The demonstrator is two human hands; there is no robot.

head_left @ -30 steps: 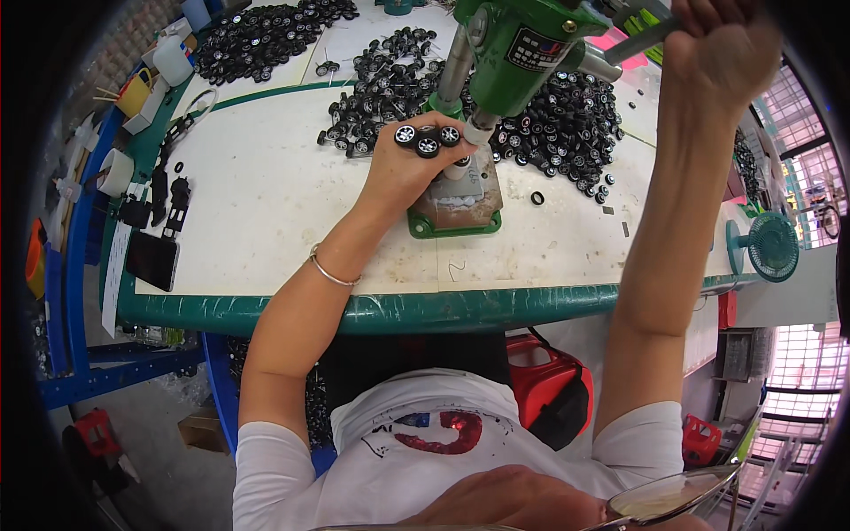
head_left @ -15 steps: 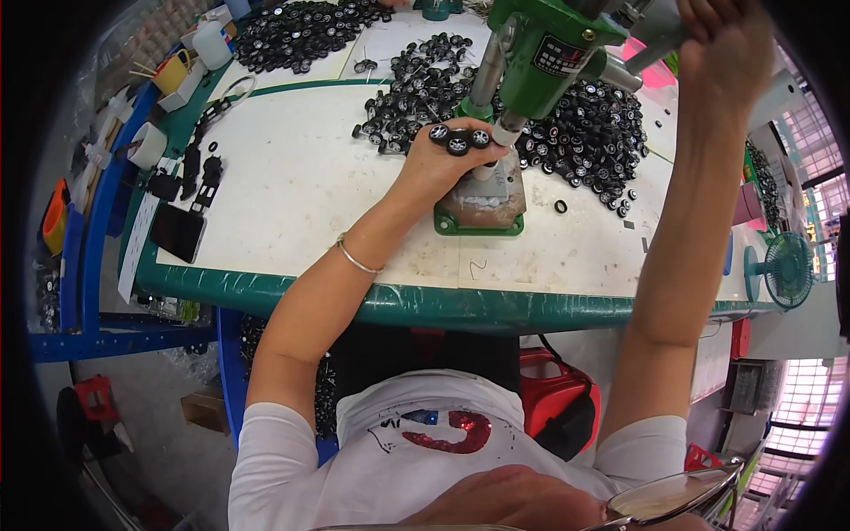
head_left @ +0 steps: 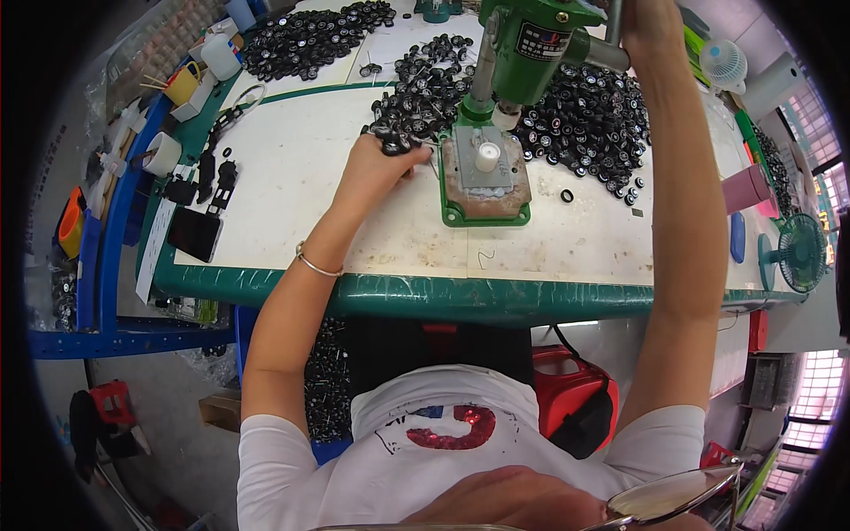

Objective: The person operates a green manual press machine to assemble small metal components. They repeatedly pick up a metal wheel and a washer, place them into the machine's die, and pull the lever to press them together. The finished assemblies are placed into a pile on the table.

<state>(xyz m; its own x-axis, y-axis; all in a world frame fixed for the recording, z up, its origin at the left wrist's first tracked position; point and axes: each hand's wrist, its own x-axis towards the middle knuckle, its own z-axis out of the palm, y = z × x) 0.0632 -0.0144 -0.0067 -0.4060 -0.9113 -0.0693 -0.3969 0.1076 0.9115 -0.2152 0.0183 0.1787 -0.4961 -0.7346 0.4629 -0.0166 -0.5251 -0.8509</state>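
Just left of the green hand press [head_left: 522, 62], my left hand [head_left: 367, 173] is closed around several small black toy wheels [head_left: 397, 142] with silver hubs. A thin metal axle seems to stick out by its fingertips, though it is too small to make out clearly. On the press base [head_left: 485, 205], a short white post [head_left: 487, 157] stands upright on a grey metal plate [head_left: 469, 177], with no wheel on it. My right hand [head_left: 653, 35] is raised at the upper right, wrapped round the press lever [head_left: 614, 22]; its fingers are partly cut off by the frame's top.
Behind the press lies a big heap of black wheels [head_left: 584, 124], with another pile [head_left: 310, 40] at the far left. One loose black ring [head_left: 567, 196] lies right of the base. A phone [head_left: 194, 234] rests at the left, and a green fan [head_left: 792, 252] stands at the right edge.
My left hand has moved left, away from the press post, still with wheels in it. The right hand has shifted left with the lever. The white post is now uncovered.
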